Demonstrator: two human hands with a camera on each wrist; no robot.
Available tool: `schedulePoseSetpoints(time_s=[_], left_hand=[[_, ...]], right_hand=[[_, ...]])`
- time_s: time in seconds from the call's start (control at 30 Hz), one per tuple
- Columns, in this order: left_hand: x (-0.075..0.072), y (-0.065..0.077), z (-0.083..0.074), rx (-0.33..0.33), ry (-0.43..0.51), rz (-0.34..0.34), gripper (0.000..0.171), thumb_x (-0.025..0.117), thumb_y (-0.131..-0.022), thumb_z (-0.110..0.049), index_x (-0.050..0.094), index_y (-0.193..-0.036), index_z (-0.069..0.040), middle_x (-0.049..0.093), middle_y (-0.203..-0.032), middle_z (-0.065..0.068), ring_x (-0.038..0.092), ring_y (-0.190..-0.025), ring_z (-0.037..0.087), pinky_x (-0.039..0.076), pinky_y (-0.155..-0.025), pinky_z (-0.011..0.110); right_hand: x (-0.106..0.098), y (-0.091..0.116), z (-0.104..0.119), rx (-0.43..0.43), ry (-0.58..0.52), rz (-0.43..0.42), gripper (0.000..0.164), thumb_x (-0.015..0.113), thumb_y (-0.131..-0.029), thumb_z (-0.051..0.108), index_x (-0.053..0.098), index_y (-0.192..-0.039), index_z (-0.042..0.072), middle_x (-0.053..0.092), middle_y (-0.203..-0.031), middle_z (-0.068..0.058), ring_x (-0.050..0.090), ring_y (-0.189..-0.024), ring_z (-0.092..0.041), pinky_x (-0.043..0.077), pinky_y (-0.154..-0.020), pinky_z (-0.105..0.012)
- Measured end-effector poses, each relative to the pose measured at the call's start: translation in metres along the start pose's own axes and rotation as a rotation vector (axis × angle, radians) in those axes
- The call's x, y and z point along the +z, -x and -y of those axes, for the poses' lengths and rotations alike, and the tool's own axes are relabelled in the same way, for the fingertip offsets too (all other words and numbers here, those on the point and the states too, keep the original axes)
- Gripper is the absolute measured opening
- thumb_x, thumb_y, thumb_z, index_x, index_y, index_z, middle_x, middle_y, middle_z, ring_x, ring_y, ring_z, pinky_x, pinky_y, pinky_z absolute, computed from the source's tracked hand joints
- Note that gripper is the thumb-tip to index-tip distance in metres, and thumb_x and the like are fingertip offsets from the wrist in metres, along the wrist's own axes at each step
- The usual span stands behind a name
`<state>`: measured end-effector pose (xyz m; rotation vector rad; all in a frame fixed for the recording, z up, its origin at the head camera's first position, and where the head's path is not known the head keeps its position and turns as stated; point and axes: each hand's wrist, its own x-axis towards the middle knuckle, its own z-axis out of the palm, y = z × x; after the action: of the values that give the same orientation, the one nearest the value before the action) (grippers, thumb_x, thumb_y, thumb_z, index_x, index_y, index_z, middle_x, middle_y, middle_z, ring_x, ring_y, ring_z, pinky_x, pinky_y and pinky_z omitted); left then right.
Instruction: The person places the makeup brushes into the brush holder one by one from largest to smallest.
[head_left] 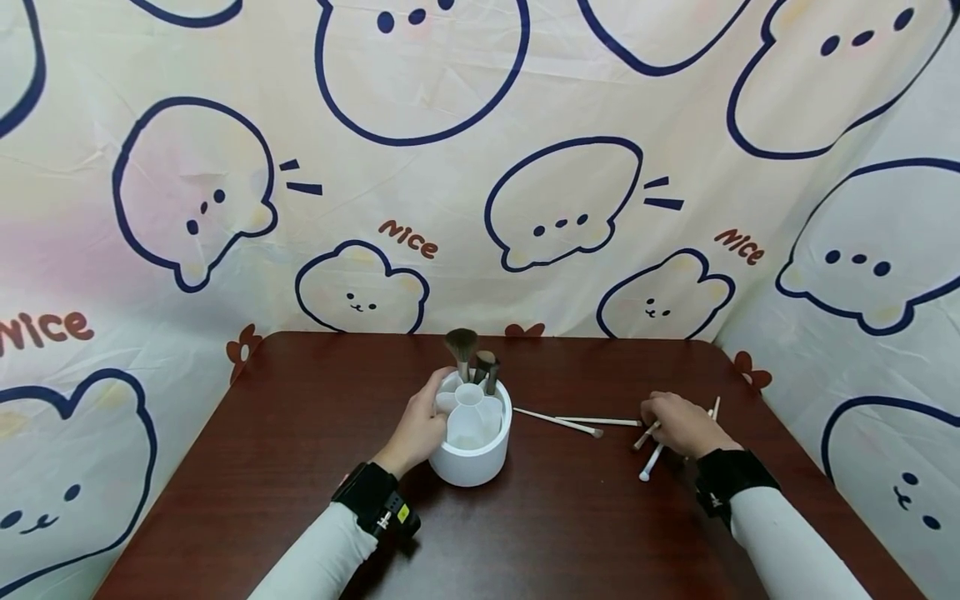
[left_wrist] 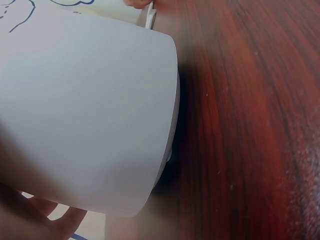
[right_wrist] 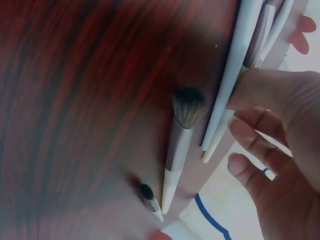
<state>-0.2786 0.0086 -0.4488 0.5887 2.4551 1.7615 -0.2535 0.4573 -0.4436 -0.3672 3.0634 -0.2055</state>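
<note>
My left hand [head_left: 418, 425] grips the side of a round white brush holder [head_left: 471, 467] that stands on the table. Several makeup brushes [head_left: 461, 343] stand bristles up in its rear compartments; the front ones show bare white walls. In the left wrist view the holder's smooth wall [left_wrist: 95, 105] fills much of the picture, with fingers [left_wrist: 70, 222] curled at its lower edge. Over at the right, my right hand [head_left: 684, 423] pinches a makeup brush [right_wrist: 218, 137] among others lying close together. A white-handled brush [right_wrist: 232, 75] lies alongside it, passing by the thumb.
Two more brushes, one with a broad dark tip [right_wrist: 189, 106] and one with a small tip [right_wrist: 146, 191], lie between holder and right hand. The brown table [head_left: 337, 392] ends at a cartoon-printed cloth [head_left: 450, 192] behind and to the sides.
</note>
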Motion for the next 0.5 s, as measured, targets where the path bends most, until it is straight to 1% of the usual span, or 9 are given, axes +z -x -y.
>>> schedulePoseSetpoints(time_s=[0.2, 0.3, 0.5], left_hand=[[-0.0002, -0.0007, -0.0003, 0.0, -0.003, -0.001, 0.071, 0.043, -0.089, 0.014, 0.04, -0.153, -0.015, 0.051, -0.149, 0.013, 0.05, -0.135, 0.031, 0.038, -0.111, 0.059], [0.0, -0.0003, -0.0004, 0.001, -0.005, -0.002, 0.071, 0.042, -0.089, 0.014, 0.04, -0.153, -0.015, 0.051, -0.149, 0.013, 0.049, -0.136, 0.031, 0.038, -0.111, 0.058], [0.0002, 0.0, 0.0005, 0.016, -0.005, -0.008, 0.072, 0.042, -0.088, 0.014, 0.04, -0.153, -0.014, 0.052, -0.148, 0.014, 0.05, -0.135, 0.031, 0.039, -0.11, 0.058]], right_hand=[[-0.0004, -0.0014, -0.0018, -0.017, -0.044, 0.023, 0.019, 0.071, -0.082, -0.006, 0.066, -0.088, 0.012, 0.057, -0.09, -0.003, 0.049, -0.078, -0.02, 0.044, -0.068, -0.037], [0.0011, -0.0011, -0.0042, -0.038, -0.036, 0.025, 0.019, 0.071, -0.083, -0.004, 0.065, -0.089, 0.013, 0.056, -0.091, -0.003, 0.048, -0.08, -0.021, 0.043, -0.068, -0.037], [0.0011, -0.0007, -0.0049, -0.021, -0.02, 0.036, 0.017, 0.073, -0.086, 0.0, 0.066, -0.092, 0.014, 0.056, -0.095, -0.002, 0.048, -0.087, -0.022, 0.045, -0.07, -0.041]])
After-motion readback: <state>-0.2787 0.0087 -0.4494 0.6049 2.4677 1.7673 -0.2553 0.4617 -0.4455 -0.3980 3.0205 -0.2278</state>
